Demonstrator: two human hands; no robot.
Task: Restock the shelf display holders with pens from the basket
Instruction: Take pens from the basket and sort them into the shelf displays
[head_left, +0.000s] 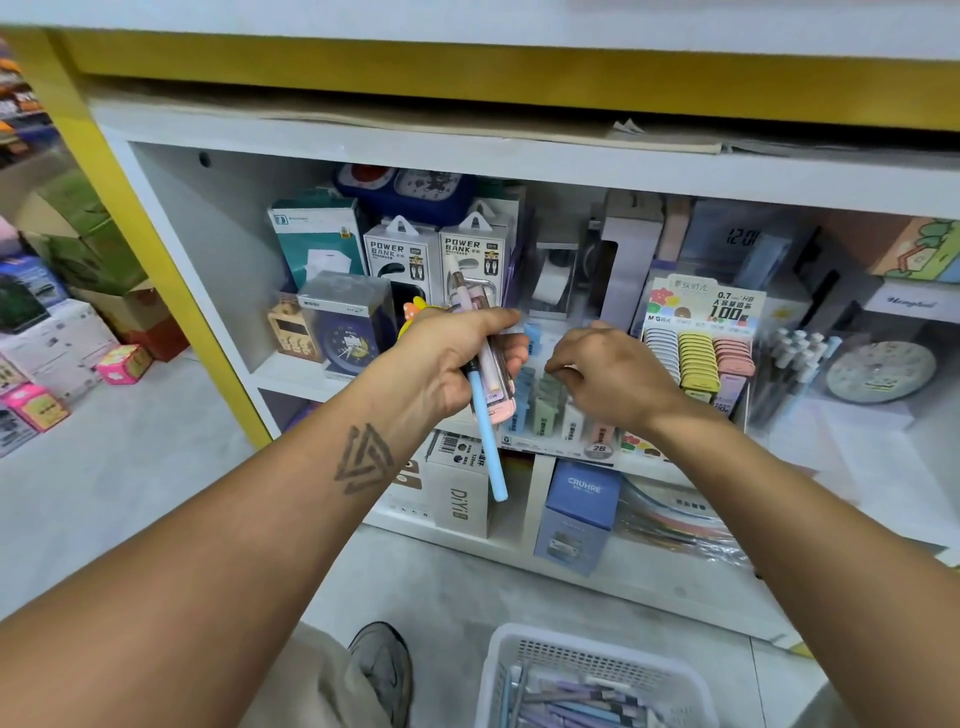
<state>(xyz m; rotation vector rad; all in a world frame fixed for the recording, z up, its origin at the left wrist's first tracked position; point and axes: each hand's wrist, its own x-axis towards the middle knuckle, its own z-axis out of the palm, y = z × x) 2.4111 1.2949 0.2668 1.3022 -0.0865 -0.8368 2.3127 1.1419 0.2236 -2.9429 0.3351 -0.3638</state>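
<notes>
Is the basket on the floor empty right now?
No, the white basket by the person's foot holds several pens, mostly purple and blue.

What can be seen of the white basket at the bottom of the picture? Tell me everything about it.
The white basket looks like plastic, with rounded corners, a smooth rim and slotted, perforated walls. It sits upright on the grey floor below the shelf unit, beside the person's shoe, and the frame's lower edge cuts it off. Inside lie pens in light blue, lilac and grey, piled loosely on their sides. Neither of the hands touches it.
</notes>
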